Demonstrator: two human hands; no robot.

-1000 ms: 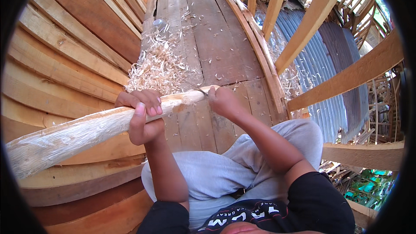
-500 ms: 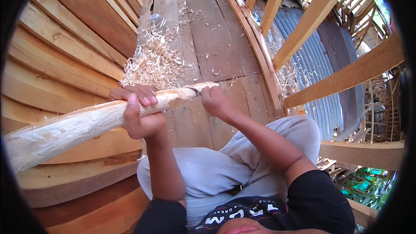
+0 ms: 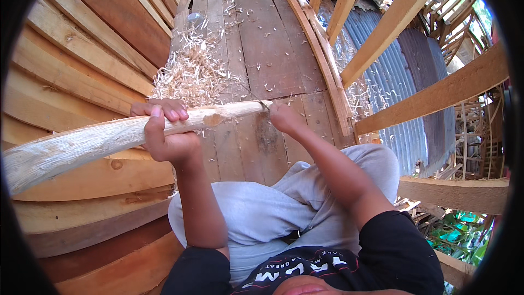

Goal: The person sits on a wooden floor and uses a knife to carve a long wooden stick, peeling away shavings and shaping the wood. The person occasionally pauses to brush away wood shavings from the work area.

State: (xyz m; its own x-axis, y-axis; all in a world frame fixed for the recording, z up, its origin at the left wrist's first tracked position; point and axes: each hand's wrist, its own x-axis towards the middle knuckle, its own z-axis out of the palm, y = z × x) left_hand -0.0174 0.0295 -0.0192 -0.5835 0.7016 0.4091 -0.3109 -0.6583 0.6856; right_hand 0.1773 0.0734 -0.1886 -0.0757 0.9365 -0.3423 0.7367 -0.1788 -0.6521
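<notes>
Across the frame's middle left: a pale stripped pole (image 3: pixel 103 142), running from left edge to centre, with the left hand (image 3: pixel 166 131) wrapped tight around it. At its tip, the right hand (image 3: pixel 284 119) closes on a thin blade (image 3: pixel 256 98), barely visible. Upper centre: shavings (image 3: pixel 191 74) heaped on the plank floor (image 3: pixel 278 38).

The left hand (image 3: pixel 164 131) grips a pale, peeled pole (image 3: pixel 98 145) lying across the lap, fingers wrapped over its top. The right hand (image 3: pixel 285 118) sits at the pole's thin end, on a small blade (image 3: pixel 256 97) (mostly hidden). Shavings (image 3: pixel 191 74) litter the planks (image 3: pixel 267 38) beyond.
</notes>
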